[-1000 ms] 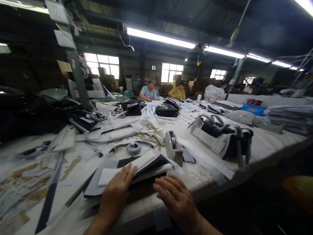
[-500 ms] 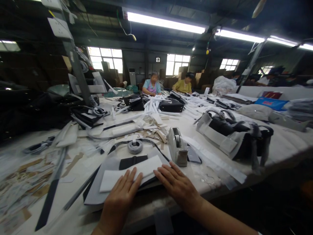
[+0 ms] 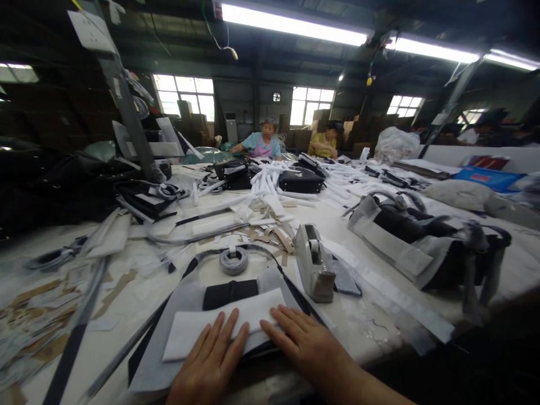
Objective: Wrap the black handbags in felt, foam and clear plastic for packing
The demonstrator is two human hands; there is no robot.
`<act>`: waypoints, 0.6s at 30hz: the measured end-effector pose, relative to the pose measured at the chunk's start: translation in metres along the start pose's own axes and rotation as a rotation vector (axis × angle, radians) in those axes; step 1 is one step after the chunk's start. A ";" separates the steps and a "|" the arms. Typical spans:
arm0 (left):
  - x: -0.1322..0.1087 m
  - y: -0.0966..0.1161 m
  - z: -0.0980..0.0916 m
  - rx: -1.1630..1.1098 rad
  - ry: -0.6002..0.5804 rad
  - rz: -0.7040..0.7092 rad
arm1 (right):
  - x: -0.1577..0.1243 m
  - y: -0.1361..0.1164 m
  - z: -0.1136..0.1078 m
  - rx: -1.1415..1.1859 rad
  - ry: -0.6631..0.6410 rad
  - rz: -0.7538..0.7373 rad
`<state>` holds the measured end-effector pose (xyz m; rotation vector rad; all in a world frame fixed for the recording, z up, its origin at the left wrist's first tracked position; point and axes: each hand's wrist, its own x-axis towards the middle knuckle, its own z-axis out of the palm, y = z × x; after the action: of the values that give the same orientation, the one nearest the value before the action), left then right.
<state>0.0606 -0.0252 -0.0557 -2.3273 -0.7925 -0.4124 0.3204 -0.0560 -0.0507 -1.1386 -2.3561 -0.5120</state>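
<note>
A black handbag [image 3: 230, 293] lies flat at the table's near edge, partly covered by thin grey-white wrapping sheet [image 3: 156, 337]. Across it rests a white foam strip [image 3: 185, 332]. My left hand [image 3: 213, 354] lies on the strip with its fingers spread. Flat on the strip's right end and the bag beside it is my right hand [image 3: 301, 340], fingers stretched out. Beyond the bag's body sits a wrapped strap coil [image 3: 233, 261], inside the curve of the handle. A tape dispenser [image 3: 314, 264] stands just past my right hand.
Another partly wrapped black bag [image 3: 439, 242] stands to the right. Brown paper scraps [image 3: 42, 326] cover the left side, near a long black strap [image 3: 78, 332]. A metal post [image 3: 129, 118] rises at the left. Two people [image 3: 259, 143] sit across the table.
The view has shifted, so the table things appear lower and nearer. Both hands stay flat on the strip and bag; my right hand reaches slightly more onto the strip.
</note>
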 end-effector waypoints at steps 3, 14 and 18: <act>-0.001 -0.003 0.000 -0.034 0.006 0.067 | -0.005 -0.004 0.002 -0.009 -0.046 0.005; 0.092 -0.044 -0.043 -0.492 -0.527 0.091 | -0.007 -0.008 -0.002 0.002 -0.150 0.006; 0.112 -0.038 -0.025 -0.523 -0.416 0.053 | -0.007 -0.009 -0.001 -0.009 -0.118 0.007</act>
<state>0.1210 0.0299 0.0338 -2.9760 -0.8908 -0.1127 0.3172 -0.0661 -0.0545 -1.2116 -2.4505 -0.4649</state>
